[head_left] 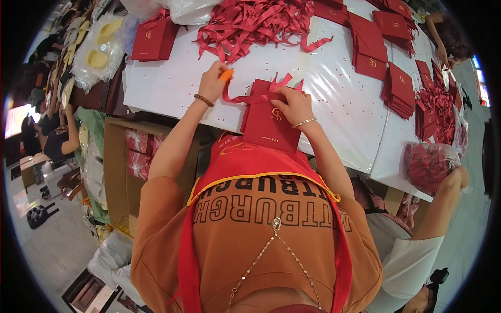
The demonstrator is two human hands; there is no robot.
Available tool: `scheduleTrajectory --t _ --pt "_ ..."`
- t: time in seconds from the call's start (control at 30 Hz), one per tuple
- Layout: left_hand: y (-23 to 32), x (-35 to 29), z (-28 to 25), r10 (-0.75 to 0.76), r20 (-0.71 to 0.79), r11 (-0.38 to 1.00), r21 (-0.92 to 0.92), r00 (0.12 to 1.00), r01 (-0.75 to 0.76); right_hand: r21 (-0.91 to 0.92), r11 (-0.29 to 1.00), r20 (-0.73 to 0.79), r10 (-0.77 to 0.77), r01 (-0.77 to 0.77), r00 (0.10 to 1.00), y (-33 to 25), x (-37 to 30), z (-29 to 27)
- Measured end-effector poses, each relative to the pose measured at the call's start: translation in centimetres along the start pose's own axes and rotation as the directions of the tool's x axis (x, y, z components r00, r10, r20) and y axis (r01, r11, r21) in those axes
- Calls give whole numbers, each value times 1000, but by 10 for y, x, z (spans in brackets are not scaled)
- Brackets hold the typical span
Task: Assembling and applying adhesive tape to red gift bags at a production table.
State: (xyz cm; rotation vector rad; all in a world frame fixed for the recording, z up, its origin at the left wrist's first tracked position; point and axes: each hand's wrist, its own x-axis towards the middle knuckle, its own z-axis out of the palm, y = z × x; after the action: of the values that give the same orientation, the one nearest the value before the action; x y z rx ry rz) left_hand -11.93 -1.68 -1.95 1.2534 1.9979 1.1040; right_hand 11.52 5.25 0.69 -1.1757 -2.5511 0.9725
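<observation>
Left hand (pixel 213 84) pinches a red ribbon (pixel 239 99), a small orange object (pixel 226 75) at its fingertips; right hand (pixel 296 107) grips that ribbon against a red paper bag (pixel 269 128) at the white table's (pixel 339 122) near edge; loose ribbons (pixel 255 26) heap toward the far edge; stacked bags (pixel 368 49) lie rightward.

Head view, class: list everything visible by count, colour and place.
Tabletop: count unclear, white, centre
Front bag: one, red, centre
Held ribbon: one, red, across bag
Ribbon pile: uncounted, red, top centre
Separate bag: one, red, upper left
Stacked bags: many, red, upper right
Bagged bundle: one, red, right
Slippers: two or more, yellow, upper left
Open box: one, brown, left
Other people: several, varied clothing, both sides
Apron: one, red, centre
Left hand: one, upper centre
Right hand: one, upper centre
</observation>
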Motion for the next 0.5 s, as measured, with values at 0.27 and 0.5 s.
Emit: scheduleTrajectory --t 0.27,0.5 --pt "57 -3 42 237 441 926 168 866 -339 -362 914 -172 -255 180 951 -13 -11 -18" --pt "61 5 47 317 524 866 179 791 -466 84 993 -141 93 -82 986 27 -35 -29"
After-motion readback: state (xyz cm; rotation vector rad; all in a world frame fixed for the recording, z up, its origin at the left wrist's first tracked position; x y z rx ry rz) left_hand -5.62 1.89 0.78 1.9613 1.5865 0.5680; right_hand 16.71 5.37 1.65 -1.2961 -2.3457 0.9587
